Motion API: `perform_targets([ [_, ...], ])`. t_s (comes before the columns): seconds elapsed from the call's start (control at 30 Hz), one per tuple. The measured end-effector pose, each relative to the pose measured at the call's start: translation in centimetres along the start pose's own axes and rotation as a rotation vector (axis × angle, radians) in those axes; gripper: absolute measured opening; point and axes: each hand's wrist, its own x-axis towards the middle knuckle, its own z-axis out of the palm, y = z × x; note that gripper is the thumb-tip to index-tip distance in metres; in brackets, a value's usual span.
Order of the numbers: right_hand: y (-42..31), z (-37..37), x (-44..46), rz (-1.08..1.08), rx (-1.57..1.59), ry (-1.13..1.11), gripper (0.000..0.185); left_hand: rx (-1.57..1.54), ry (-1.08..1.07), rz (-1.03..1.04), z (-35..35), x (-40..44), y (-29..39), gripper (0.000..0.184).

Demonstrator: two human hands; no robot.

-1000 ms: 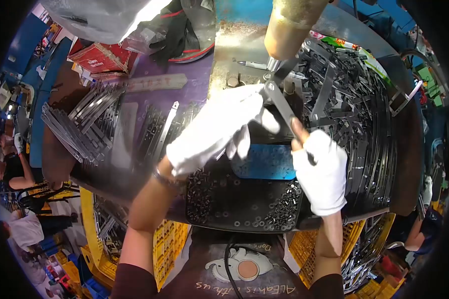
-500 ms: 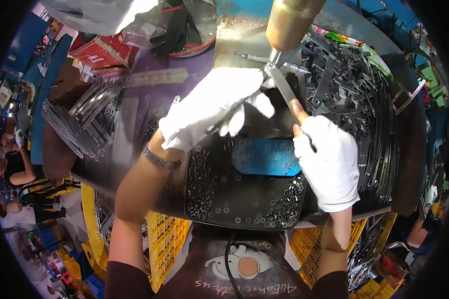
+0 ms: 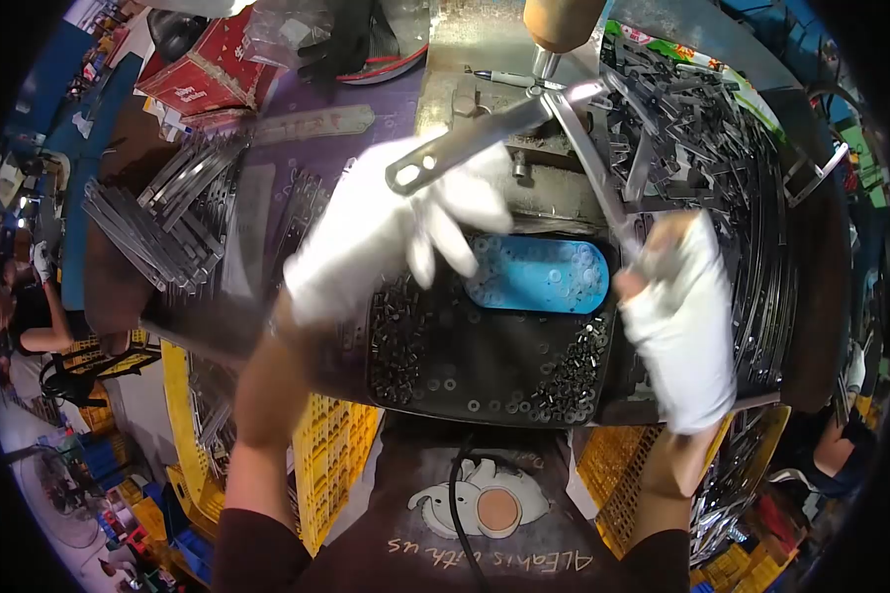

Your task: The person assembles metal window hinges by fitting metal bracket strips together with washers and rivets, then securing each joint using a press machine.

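Observation:
Two flat metal strips meet beneath the metal tip (image 3: 546, 65) of a brownish cylindrical tool head. The left strip (image 3: 475, 141) slants down and left, its slotted end in front of my white-gloved left hand (image 3: 391, 222). My left fingers are spread, slightly blurred, and do not close round that strip. Down and right runs the other strip (image 3: 588, 148), its lower end pinched by my right hand (image 3: 687, 321), whose glove leaves fingertips bare. Between the hands sits a blue tray (image 3: 539, 296) holding small clear washers.
A black tray (image 3: 465, 390) with small dark cylinders and washers lies near my body. Metal strips (image 3: 158, 247) are stacked left; dark metal pieces (image 3: 682, 128) heap up right. A pen (image 3: 509, 78) lies by the tool. Yellow crates (image 3: 336, 465) stand below the table edge.
My left hand has moved left and down from the joint, and a slotted strip now shows in front of it. My right hand has shifted right and down with its strip. The view has tilted slightly.

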Motion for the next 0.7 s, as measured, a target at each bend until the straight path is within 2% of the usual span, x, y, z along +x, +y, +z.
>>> perform_targets([
  [0.03, 0.9, 0.7, -1.6, 0.013, -0.14, -0.039, 0.019, 0.218, -0.155, 0.188, 1.1, -1.5, -1.8, 0.042],
  [0.07, 0.6, 1.6, -2.9, 0.136, -0.198, -0.155, 0.017, 0.235, -0.07, -0.01, 3.9, -2.5, -2.3, 0.041],
  [0.1, 2.2, 2.3, -3.6, -0.216, -0.205, -0.225, 0.014, 0.585, -0.02, 0.018, 4.9, -3.2, -3.1, 0.031],
  [0.13, 2.2, 2.2, -3.8, -0.279, -0.197, -0.335, 0.015, 0.334, 0.1, 0.023, 5.5, -4.0, -4.5, 0.019],
  [0.17, 2.1, 2.2, -3.8, -0.351, -0.187, -0.438, 0.015, 0.291, 0.099, -0.054, 5.5, -4.8, -4.2, 0.015],
  [0.23, 2.3, 1.8, -4.3, -0.266, -0.042, -0.559, 0.018, 0.099, 0.189, 0.023, 5.9, -6.2, -5.4, 0.018],
  [0.27, 2.0, 1.3, -4.3, -0.297, -0.323, -0.489, 0.022, 0.096, 0.212, 0.085, 5.5, -6.6, -6.3, 0.02],
  [0.3, 3.3, 0.8, -4.5, -0.301, -0.458, -0.377, 0.019, 0.091, 0.236, 0.154, 5.1, -6.7, -6.8, 0.023],
  [0.37, 5.2, 0.5, -5.2, -0.295, -0.893, -0.407, 0.011, -0.053, 0.386, 0.019, 5.5, -7.5, -6.3, 0.018],
  [0.4, 7.0, 1.0, -6.1, -0.378, -0.663, -0.315, 0.006, -0.092, 0.395, -0.055, 5.5, -7.8, -6.0, 0.019],
  [0.43, 7.8, 1.0, -6.4, -0.008, -0.561, -0.472, 0.012, -0.132, 0.403, -0.128, 5.4, -7.9, -5.9, 0.019],
  [0.5, 9.5, 0.9, -7.8, -0.104, -0.5, -0.398, 0.017, -0.176, 0.342, -0.171, 5.0, -8.4, -6.8, 0.024],
  [0.53, 9.8, 0.9, -7.9, -0.105, -0.5, -0.398, 0.017, -0.219, 0.241, -0.157, 4.6, -8.8, -6.7, 0.025],
  [0.6, 9.3, 1.5, -7.1, -0.089, -0.19, -0.276, 0.023, -0.233, 0.194, -0.184, 4.5, -9.5, -7.0, 0.028],
  [0.63, 8.5, 2.2, -6.7, -0.149, -0.187, -0.134, 0.009, -0.187, 0.168, -0.19, 4.4, -9.7, -7.5, 0.029],
  [0.7, 6.1, 2.5, -5.8, -0.254, -0.281, -0.193, 0.011, -0.157, 0.119, -0.225, 4.8, -10.0, -7.9, 0.028],
])
